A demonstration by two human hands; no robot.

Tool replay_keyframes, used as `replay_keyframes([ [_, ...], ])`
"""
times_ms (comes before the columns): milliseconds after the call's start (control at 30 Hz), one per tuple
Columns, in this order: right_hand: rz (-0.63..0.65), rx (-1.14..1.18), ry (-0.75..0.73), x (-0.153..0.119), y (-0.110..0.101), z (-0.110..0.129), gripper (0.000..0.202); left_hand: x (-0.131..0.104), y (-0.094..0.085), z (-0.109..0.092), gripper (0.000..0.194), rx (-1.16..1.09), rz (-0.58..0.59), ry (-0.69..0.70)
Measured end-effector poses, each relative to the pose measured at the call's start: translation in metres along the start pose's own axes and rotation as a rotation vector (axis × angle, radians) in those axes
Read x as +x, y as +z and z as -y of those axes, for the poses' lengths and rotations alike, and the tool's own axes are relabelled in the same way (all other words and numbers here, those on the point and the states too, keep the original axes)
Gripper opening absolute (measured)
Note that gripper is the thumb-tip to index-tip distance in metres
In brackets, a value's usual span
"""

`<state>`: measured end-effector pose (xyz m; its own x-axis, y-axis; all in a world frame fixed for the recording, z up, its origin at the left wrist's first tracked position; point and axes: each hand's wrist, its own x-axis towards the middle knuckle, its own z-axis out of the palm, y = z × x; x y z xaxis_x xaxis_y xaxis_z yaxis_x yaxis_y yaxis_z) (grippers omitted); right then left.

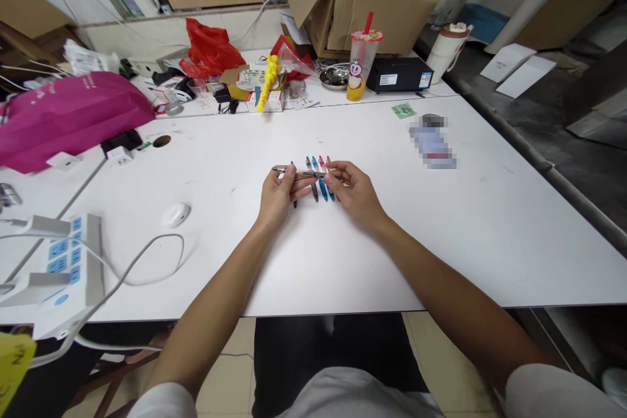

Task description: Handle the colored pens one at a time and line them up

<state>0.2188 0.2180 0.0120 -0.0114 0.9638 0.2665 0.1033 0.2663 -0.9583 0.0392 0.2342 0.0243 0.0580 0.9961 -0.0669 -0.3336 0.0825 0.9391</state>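
Both hands hold one slim pen [307,173] level above the white table [372,261]. My left hand [280,192] pinches its left part between thumb and fingers. At its right end, the thumb and fingertips of my right hand [356,192] are closed on it. Beneath the hands several pens lie side by side: a dark pen [314,192], a blue pen [322,189] and others with pink or red tops, partly covered by my right hand. Another dark pen [294,203] shows from under my left hand.
At the left stand a power strip [73,268] with cables and a white earbud case [176,214]. A magenta bag [78,117] lies behind them. Along the back are a red plastic bag [210,52], a drink cup [361,59], a black box [399,75] and a cardboard box [362,6].
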Motion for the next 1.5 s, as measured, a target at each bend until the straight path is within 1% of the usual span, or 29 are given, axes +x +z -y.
replay_keyframes([
  [67,0.000,-0.023,0.008,0.000,0.000,0.000,0.024,0.000,0.000,0.002,0.033,-0.005,-0.004,-0.013],
  [167,-0.024,-0.034,0.010,0.000,0.001,-0.001,0.026,0.000,0.001,0.004,0.031,-0.020,-0.013,-0.024],
  [267,0.007,-0.023,0.028,0.001,0.001,-0.001,0.024,0.000,0.002,0.003,0.029,-0.037,-0.034,-0.031],
  [333,0.011,-0.047,0.006,0.000,0.000,-0.001,0.021,-0.001,0.004,0.002,0.027,-0.058,-0.053,-0.036],
  [433,-0.016,-0.103,-0.068,-0.001,-0.001,-0.001,0.017,-0.002,0.006,0.000,0.025,-0.095,-0.072,-0.052],
  [500,-0.030,-0.159,-0.142,-0.001,-0.003,-0.001,0.017,-0.003,0.007,-0.001,0.024,-0.109,-0.086,-0.070],
  [633,-0.001,-0.291,-0.324,0.000,-0.007,-0.002,0.017,-0.004,0.009,-0.004,0.023,-0.112,-0.129,-0.105],
  [700,0.002,-0.320,-0.372,0.001,-0.009,-0.003,0.017,-0.004,0.009,-0.004,0.024,-0.106,-0.149,-0.119],
  [767,-0.025,-0.305,-0.366,0.002,-0.009,-0.004,0.018,-0.004,0.008,-0.004,0.026,-0.102,-0.158,-0.121],
  [867,-0.045,-0.243,-0.239,0.001,-0.009,-0.005,0.013,-0.003,0.007,-0.004,0.030,-0.096,-0.146,-0.098],
  [933,-0.026,-0.203,-0.142,0.001,-0.007,-0.006,0.027,-0.003,0.007,-0.002,0.031,-0.089,-0.133,-0.079],
  [967,-0.004,-0.194,-0.110,0.000,-0.007,-0.006,0.031,-0.003,0.007,-0.001,0.032,-0.086,-0.127,-0.076],
  [1000,0.022,-0.196,-0.094,0.000,-0.006,-0.007,0.031,-0.003,0.007,-0.001,0.033,-0.082,-0.122,-0.076],
  [1100,0.085,-0.233,-0.123,0.002,-0.006,-0.008,0.021,-0.002,0.007,0.000,0.035,-0.069,-0.109,-0.081],
  [1167,0.082,-0.247,-0.177,0.003,-0.007,-0.008,0.018,-0.001,0.006,-0.001,0.036,-0.063,-0.113,-0.076],
  [1267,0.061,-0.256,-0.219,0.005,-0.009,-0.009,0.021,0.000,0.004,-0.003,0.035,-0.058,-0.132,-0.070],
  [1367,0.063,-0.265,-0.217,0.006,-0.013,-0.009,0.024,0.002,0.002,-0.004,0.035,-0.058,-0.144,-0.067],
  [1500,0.072,-0.270,-0.208,0.007,-0.020,-0.009,0.022,0.004,-0.001,-0.003,0.037,-0.078,-0.153,-0.055],
])
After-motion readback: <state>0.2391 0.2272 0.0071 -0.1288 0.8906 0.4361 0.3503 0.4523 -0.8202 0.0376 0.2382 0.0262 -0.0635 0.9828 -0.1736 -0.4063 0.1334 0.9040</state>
